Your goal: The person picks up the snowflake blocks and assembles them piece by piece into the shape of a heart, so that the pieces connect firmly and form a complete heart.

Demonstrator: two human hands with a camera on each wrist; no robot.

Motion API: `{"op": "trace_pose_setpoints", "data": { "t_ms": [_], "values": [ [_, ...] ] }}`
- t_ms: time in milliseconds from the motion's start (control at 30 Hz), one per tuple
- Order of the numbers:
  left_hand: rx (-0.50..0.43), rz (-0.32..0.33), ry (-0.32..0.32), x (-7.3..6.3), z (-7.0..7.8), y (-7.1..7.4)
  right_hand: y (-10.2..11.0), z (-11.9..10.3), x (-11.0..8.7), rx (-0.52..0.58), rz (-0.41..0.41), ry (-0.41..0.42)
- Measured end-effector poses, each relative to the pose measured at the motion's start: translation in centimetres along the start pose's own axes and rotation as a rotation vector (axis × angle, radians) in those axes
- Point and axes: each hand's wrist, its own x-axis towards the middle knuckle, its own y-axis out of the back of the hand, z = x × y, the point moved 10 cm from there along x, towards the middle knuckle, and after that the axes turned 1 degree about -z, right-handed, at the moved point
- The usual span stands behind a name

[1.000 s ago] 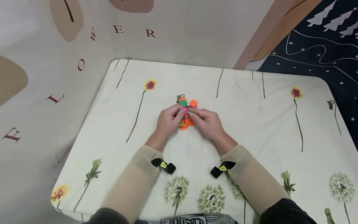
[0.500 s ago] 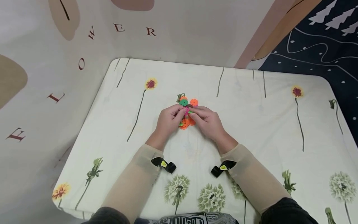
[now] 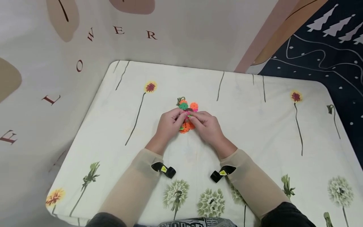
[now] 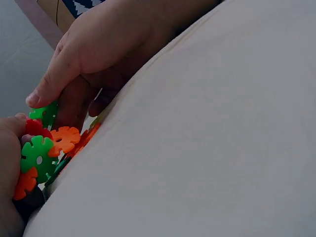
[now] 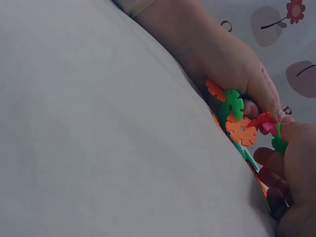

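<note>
Notched, flower-shaped plastic discs, partly joined, lie between the two hands near the table's middle. My left hand (image 3: 169, 124) pinches a red-pink disc (image 5: 264, 119) between thumb and fingers. Just to its right, my right hand (image 3: 208, 129) pinches a bright green disc (image 4: 43, 113), whose edge meets the red-pink one; whether they interlock I cannot tell. Beyond the fingertips show a dark green disc (image 3: 183, 106) and an orange disc (image 3: 194, 106). More orange discs (image 3: 185, 127) sit nearer the wrists, below the thumbs. Fingers hide the middle of the cluster.
A white cloth with printed flowers covers the table (image 3: 244, 126). Each forearm wears a small black wrist camera (image 3: 170, 172). Behind the table hangs a pale curtain (image 3: 195, 37) with printed letters, and a dark blue printed cloth (image 3: 320, 60) is at the right.
My right hand has shifted slightly left, bringing the green disc closer to my left thumb. My left hand stays nearly in place. The head view has moved a little.
</note>
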Motion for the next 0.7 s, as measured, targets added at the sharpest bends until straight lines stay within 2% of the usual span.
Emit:
{"op": "trace_pose_setpoints", "data": {
  "t_ms": [467, 600, 700],
  "values": [
    [-0.030, 0.051, 0.026, 0.2, -0.6, 0.0, 0.1, 0.4, 0.2, 0.037, 0.018, -0.028],
    [-0.056, 0.076, 0.038, 0.2, -0.8, 0.2, 0.6, 0.2, 0.2, 0.041, 0.078, 0.015],
    [-0.089, 0.100, 0.041, 0.2, -0.8, 0.5, 1.3, 0.1, 0.2, 0.000, 0.141, 0.046]
  ]
}}
